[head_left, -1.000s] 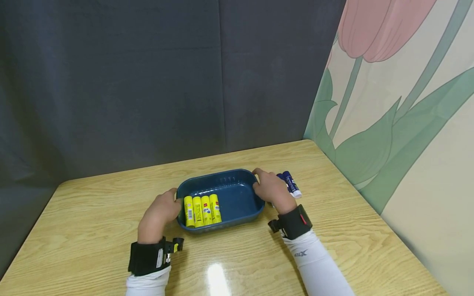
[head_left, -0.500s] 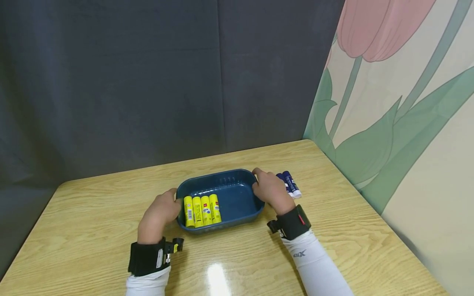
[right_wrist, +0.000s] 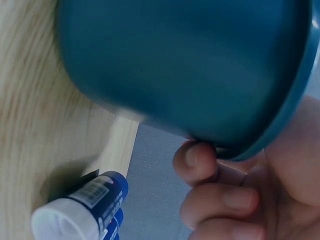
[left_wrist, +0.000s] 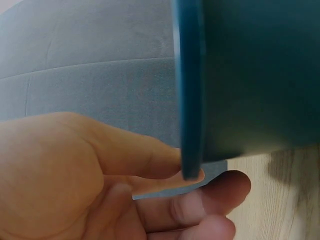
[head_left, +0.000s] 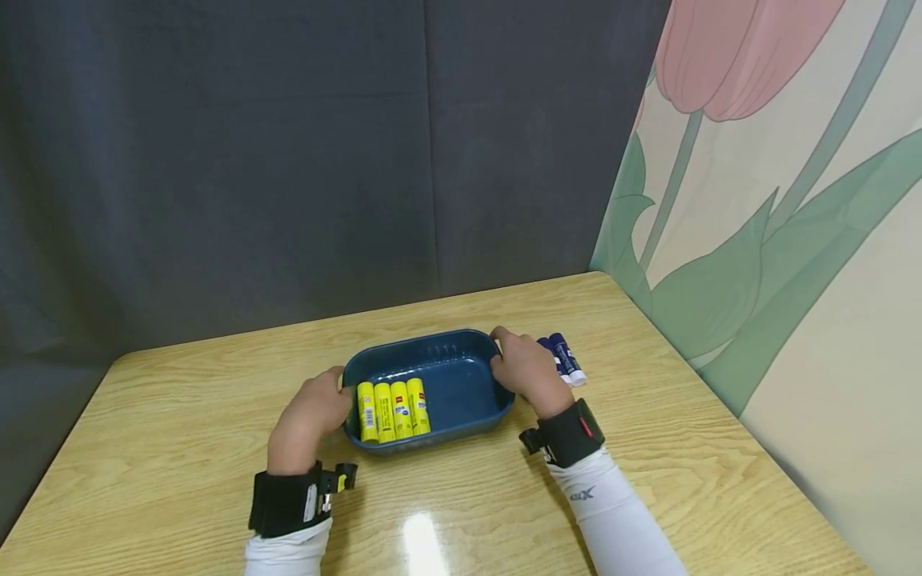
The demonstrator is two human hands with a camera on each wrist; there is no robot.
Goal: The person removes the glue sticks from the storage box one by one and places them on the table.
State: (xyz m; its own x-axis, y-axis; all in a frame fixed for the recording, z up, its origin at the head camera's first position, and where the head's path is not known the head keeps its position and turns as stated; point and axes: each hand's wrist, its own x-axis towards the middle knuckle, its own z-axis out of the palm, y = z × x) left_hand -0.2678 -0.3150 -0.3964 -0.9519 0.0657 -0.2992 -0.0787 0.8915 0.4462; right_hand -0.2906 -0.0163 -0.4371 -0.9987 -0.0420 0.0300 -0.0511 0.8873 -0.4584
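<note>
- The blue tray (head_left: 464,394) sits mid-table, long axis running roughly left to right, one hand on each end.
- Left hand (head_left: 314,410): clamped on the tray's left end, thumb and fingers pinching the rim.
- Right hand (head_left: 529,370): clamped on the opposite end, a fingertip tucked under the rim on the outside.
- Tray base looks down on the table (head_left: 180,424), but the wrist views crop it, so full contact is hard to confirm.
- Load: four yellow tubes (head_left: 383,412) lying side by side, front to back, all at the left end. Bare floor to the right of them.
- Handling, in judgement: both ends should move together and level. Tipping right would likely roll the tubes across the bare floor; left end probably carries more weight, so pinch firmer there.
- In the way: dark blue tubes (head_left: 567,360) with white ends, at least two, lying just beyond the right hand, which partly hides them. Any rightward shift should clear those first.
- Behind: dark cloth (head_left: 288,160) along the far edge. Painted wall (head_left: 814,320) on the right.
</note>
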